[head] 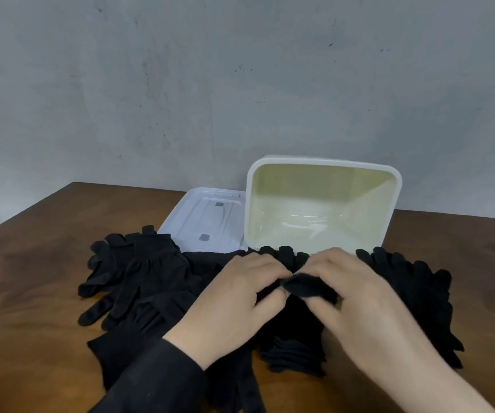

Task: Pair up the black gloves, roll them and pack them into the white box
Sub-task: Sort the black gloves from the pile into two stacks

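The gloves [139, 281] lie spread across the near table [31, 293], under both hands. Behind them stands the box [323, 204], the lid [207, 222] just left of it.

Gloves [139, 272]: black knit cloth, matt, soft-looking, ribbed at cuffs. Box [323, 168]: white plastic, smooth; inside pale yellowish w/ glossy highlights on the floor. Lid [189, 213]: white plastic, smooth, slight sheen, moulded ridges, two grey patches seen. Surface [31, 293]: dark brown wood, grain visible, low satin sheen. Wall [180, 84]: grey, matt, rough-looking, speckled w/ dark marks. Sleeve [156, 380]: black cloth, matt.
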`<state>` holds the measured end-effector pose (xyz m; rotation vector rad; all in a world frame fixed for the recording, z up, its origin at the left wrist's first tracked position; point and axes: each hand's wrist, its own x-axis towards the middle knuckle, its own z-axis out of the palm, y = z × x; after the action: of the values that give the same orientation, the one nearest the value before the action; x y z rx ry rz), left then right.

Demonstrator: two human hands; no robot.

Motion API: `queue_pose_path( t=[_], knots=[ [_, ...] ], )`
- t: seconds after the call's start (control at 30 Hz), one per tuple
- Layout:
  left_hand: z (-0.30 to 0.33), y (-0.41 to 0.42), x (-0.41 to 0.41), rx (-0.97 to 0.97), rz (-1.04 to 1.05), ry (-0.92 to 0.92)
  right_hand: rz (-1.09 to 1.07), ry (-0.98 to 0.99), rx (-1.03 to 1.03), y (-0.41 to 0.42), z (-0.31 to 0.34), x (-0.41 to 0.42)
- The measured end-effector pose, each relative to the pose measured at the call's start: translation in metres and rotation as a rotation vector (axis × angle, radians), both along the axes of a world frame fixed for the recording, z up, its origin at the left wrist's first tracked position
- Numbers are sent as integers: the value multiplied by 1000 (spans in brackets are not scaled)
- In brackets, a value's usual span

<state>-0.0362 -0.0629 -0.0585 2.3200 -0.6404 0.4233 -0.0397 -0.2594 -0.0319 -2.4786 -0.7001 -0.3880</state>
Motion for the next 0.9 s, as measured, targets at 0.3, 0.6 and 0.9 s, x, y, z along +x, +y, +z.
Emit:
queue_pose_path(
  t=[0.3, 0.6, 0.9],
  knots=[
    [7, 11, 7, -672, 519, 28, -115, 352, 217, 12, 94, 56],
    [6, 12, 8, -627, 517, 42, -141, -21, 347, 3, 50, 40],
    [-12, 6, 12, -68, 291, 156, 94, 110, 121, -11, -75, -11]
  ],
)
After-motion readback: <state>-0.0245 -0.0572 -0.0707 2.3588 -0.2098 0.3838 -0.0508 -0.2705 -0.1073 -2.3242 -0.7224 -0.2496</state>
